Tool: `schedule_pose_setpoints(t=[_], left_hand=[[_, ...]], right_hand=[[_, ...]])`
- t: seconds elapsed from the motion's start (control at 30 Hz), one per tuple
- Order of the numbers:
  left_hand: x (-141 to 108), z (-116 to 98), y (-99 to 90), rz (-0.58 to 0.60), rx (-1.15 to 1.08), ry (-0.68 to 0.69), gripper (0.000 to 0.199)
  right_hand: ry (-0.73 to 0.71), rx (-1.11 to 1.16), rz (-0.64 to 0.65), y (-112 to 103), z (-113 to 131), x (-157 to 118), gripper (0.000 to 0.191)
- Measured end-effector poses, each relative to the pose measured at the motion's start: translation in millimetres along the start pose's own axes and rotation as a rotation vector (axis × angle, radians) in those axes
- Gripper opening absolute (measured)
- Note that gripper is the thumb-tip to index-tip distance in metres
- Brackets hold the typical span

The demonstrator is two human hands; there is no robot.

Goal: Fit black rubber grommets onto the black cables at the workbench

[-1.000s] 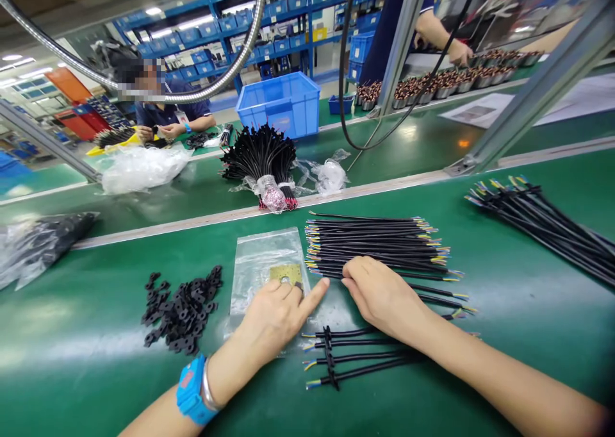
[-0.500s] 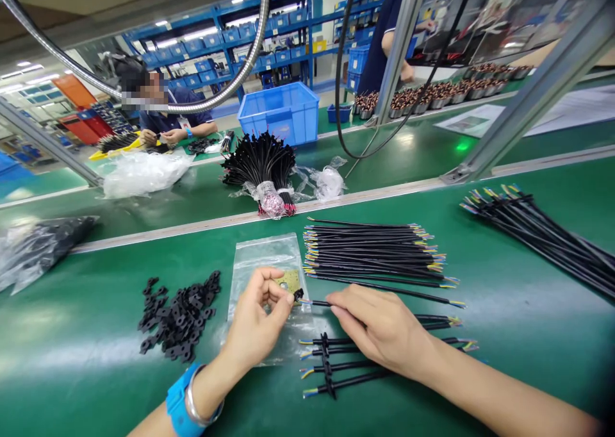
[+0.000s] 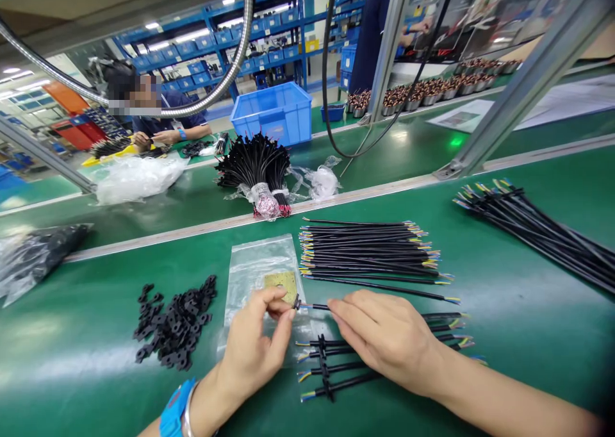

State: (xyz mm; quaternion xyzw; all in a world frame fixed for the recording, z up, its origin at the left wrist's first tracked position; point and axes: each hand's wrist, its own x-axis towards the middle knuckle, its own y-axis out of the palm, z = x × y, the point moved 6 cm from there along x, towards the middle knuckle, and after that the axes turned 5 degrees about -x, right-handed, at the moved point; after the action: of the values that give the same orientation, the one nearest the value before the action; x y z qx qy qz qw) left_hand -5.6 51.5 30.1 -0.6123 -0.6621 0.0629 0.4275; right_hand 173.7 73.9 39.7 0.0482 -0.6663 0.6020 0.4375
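Note:
My left hand (image 3: 262, 331) pinches a small black plastic clip (image 3: 296, 302) between thumb and fingertips. In my right hand (image 3: 379, 328) is a black cable (image 3: 317, 307), gripped close to its stripped end. The thin coloured wires at that end meet the clip; whether they pass through its hole is too small to tell. Below my right hand lie several cables with black clips (image 3: 325, 366) across them near their left ends. Under my left fingers, a square yellowish plate (image 3: 280, 284) rests on a clear zip bag (image 3: 262, 254).
Loose black clips (image 3: 175, 321) form a pile at left. A row of cables (image 3: 365, 251) lies behind my right hand, and more cables (image 3: 552, 232) lie at far right. Beyond the metal rail stand bundled black wires (image 3: 254, 168) and a blue bin (image 3: 273, 113). A co-worker (image 3: 158, 120) sits opposite.
The clip has turned more edge-on in my left fingers and now sits against the wire ends. Both hands have moved slightly down in view, and the whole scene has shifted a little left.

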Motion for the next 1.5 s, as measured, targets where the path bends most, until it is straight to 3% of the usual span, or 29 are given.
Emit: schedule_pose_setpoints(t=[0.13, 0.3, 0.4, 0.5, 0.6, 0.83, 0.97, 1.1, 1.37, 1.43, 1.5], left_hand=[[-6, -8, 7.0, 0.024, -0.012, 0.096, 0.035], [-3, 11, 10.3, 0.058, -0.381, -0.205, 0.037], [1, 13, 12.2, 0.113, -0.482, -0.237, 0.02], [4, 7, 12.1, 0.11, -0.488, -0.197, 0.017], [4, -5, 11.7, 0.086, -0.435, -0.07, 0.016], [-1, -20, 17.7, 0.1, -0.414, 0.086, 0.022], [0, -21, 16.0, 0.088, -0.364, 0.086, 0.022], [3, -22, 13.0, 0.074, -0.32, 0.053, 0.02], [0, -25, 19.2, 0.091, -0.312, 0.153, 0.021], [3, -24, 19.3, 0.134, -0.321, 0.149, 0.021], [9, -20, 18.1, 0.273, -0.327, 0.118, 0.031]], right_hand=[[-0.035, 0.024, 0.033, 0, 5, 1, 0.017], [-0.036, 0.031, -0.028, -8, 9, 3, 0.013], [-0.055, 0.037, -0.016, -8, 12, 3, 0.016], [-0.061, 0.076, 0.031, -3, 15, 0, 0.018], [-0.048, 0.128, 0.084, 4, 18, -4, 0.018], [-0.018, 0.193, 0.1, 8, 25, -6, 0.029], [0.015, 0.223, 0.095, 8, 20, -3, 0.029], [0.039, 0.251, 0.171, 8, 14, -1, 0.026], [0.04, 0.331, 0.201, 11, 15, -2, 0.028], [0.057, 0.316, 0.241, 13, 14, -4, 0.028], [0.067, 0.278, 0.336, 15, 15, -8, 0.025]])
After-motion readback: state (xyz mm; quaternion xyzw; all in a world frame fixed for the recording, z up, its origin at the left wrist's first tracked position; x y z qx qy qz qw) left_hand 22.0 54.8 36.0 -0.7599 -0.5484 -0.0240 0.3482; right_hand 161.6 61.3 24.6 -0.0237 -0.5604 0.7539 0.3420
